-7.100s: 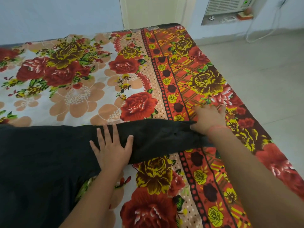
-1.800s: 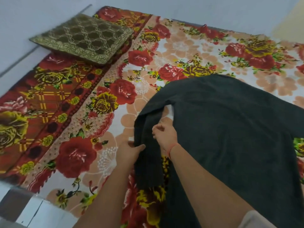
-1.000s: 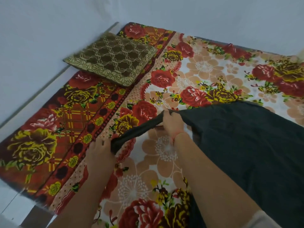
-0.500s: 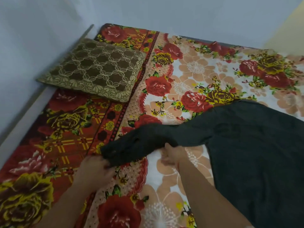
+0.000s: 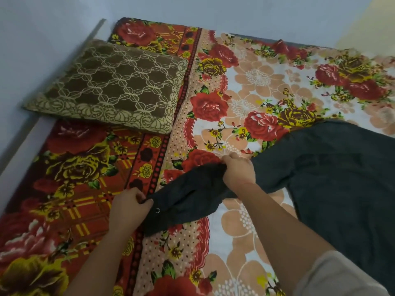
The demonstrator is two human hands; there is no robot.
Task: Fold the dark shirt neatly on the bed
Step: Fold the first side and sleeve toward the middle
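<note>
The dark shirt [image 5: 337, 178] lies on the right side of the floral bed sheet [image 5: 245, 86], its body spread flat. One sleeve [image 5: 188, 199] stretches out to the left from the body. My left hand [image 5: 128, 208] grips the cuff end of that sleeve, where a small button shows. My right hand [image 5: 238, 170] pinches the upper edge of the sleeve further along, near the shoulder. The sleeve sags loosely between both hands and touches the sheet.
A brown patterned pillow [image 5: 111, 86] lies at the back left of the bed, against the pale wall [image 5: 53, 24]. The bed's left edge [image 5: 19, 150] runs along the floor strip. Bare sheet shows behind the shirt and in front of the sleeve.
The sleeve has been drawn out to the left and lowered onto the sheet. My right hand has shifted up to the sleeve's top edge; my left still grips the cuff.
</note>
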